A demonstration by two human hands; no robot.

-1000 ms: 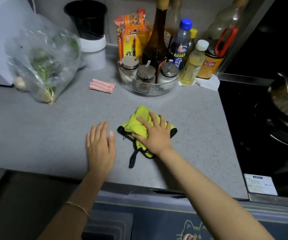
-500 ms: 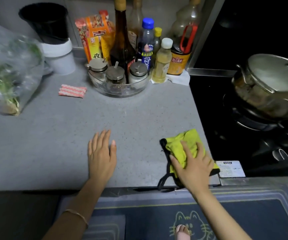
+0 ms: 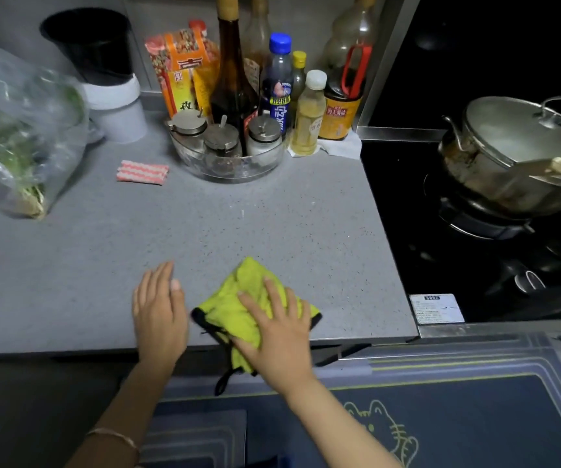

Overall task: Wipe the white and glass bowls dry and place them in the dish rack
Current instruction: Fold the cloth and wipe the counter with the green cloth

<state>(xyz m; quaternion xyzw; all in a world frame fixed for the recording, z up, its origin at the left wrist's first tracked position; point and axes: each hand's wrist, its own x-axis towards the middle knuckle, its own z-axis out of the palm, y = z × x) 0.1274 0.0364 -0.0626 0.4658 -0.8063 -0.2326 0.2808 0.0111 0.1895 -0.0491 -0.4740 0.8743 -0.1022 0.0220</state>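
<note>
A dark floor mat (image 3: 441,417) with a cat outline lies below the counter's front edge. At that edge the right hand (image 3: 279,336) presses flat on a yellow-green cloth (image 3: 235,309), fingers spread. The cloth's near corner and its black strap hang over the edge. The left hand (image 3: 159,315) lies palm down on the grey countertop (image 3: 272,224), fingers together, just beside the cloth (whether they touch cannot be told); a thin bracelet (image 3: 113,434) circles that wrist.

Beyond the hands the counter runs bare to the middle. Its right side ends at the black stove (image 3: 424,238), where a white label (image 3: 436,308) sits at the near corner and a lidded steel pot (image 3: 515,157) stands on a burner.

Further back, a pink striped packet (image 3: 142,171) lies left of a glass dish (image 3: 228,173) holding three lidded jars (image 3: 221,140). Bottles (image 3: 308,116) and an orange packet (image 3: 184,69) crowd the back corner. A clear bag of greens (image 3: 19,146) is cut off at the left, beside a black-and-white container (image 3: 103,79).
</note>
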